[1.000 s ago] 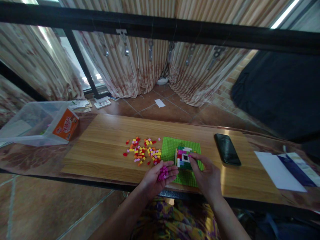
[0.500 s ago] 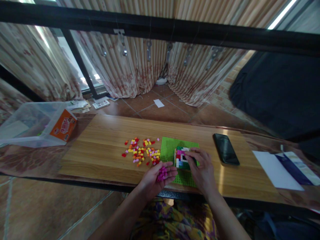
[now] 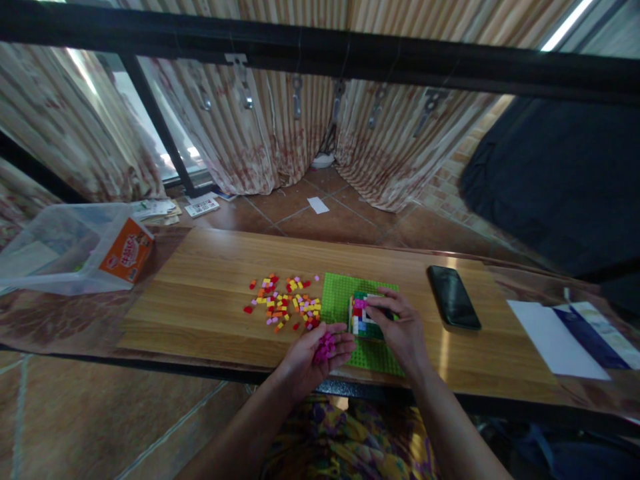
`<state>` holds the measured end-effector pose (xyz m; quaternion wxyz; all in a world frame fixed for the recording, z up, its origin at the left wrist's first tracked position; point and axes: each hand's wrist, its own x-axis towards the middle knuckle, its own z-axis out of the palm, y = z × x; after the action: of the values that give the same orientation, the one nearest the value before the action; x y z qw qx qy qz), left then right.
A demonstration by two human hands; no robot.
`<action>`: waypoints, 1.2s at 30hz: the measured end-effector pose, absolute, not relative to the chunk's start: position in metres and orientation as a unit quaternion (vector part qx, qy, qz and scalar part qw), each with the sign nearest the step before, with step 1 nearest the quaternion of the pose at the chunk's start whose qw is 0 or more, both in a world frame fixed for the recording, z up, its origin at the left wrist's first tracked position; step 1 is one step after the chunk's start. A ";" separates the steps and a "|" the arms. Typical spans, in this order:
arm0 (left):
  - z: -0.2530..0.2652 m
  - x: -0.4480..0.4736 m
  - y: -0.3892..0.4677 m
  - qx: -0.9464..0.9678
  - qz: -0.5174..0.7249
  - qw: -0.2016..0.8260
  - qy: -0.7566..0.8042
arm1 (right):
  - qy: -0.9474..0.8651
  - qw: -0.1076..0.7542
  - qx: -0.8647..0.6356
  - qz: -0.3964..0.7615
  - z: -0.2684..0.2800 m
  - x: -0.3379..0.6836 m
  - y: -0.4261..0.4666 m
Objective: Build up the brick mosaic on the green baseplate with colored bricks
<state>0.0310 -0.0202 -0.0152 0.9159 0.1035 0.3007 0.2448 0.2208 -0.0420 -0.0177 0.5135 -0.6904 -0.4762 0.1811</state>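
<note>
My left hand (image 3: 303, 360) is palm up in front of the green baseplate (image 3: 336, 288), cupping a small heap of magenta toy bricks (image 3: 325, 347). On the baseplate stands a low block build (image 3: 357, 323) of white, red, blue, green and magenta bricks. My right hand (image 3: 406, 333) reaches over it from the right, thumb and fingers pinched together at its top. Whatever sits between those fingertips is too small and covered to make out. Left of the baseplate, loose bricks (image 3: 283, 303) in red, yellow, orange and pink lie scattered on the wooden table (image 3: 200, 300).
A black phone (image 3: 453, 298) lies to the right, with white paper (image 3: 537, 333) and a blue-and-white packet (image 3: 593, 337) farther out. At the far left is a clear plastic bin (image 3: 65, 233) with an orange label. A dark rail (image 3: 320, 57) crosses above the table.
My right hand has shifted slightly over the build, its fingers staying at the top. My left hand holds nearly still with the magenta bricks in its palm.
</note>
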 end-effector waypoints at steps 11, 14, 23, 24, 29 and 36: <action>-0.020 0.030 -0.018 0.112 0.230 0.920 0.298 | -0.448 0.524 -0.684 0.238 -0.015 0.224 -0.036; -0.019 0.031 -0.017 0.116 0.234 0.916 0.304 | -0.464 0.501 -0.691 0.239 -0.015 0.226 -0.035; -0.020 0.031 -0.019 0.105 0.235 0.923 0.286 | -0.513 0.442 -0.723 0.134 -0.004 0.223 -0.043; -0.020 0.030 -0.019 0.102 0.236 0.924 0.283 | -0.527 0.436 -0.724 0.089 0.000 0.220 -0.047; -0.023 0.031 -0.019 0.087 0.234 0.930 0.269 | -0.647 0.375 -0.663 -0.030 0.019 0.189 -0.065; -0.026 0.032 -0.019 0.089 0.221 0.944 0.227 | -0.760 0.223 -0.611 0.022 0.014 0.153 -0.068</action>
<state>0.0322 -0.0192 -0.0264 0.9444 0.0888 0.2269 0.2210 0.1530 -0.0677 0.0143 0.2229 -0.6106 -0.7596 0.0225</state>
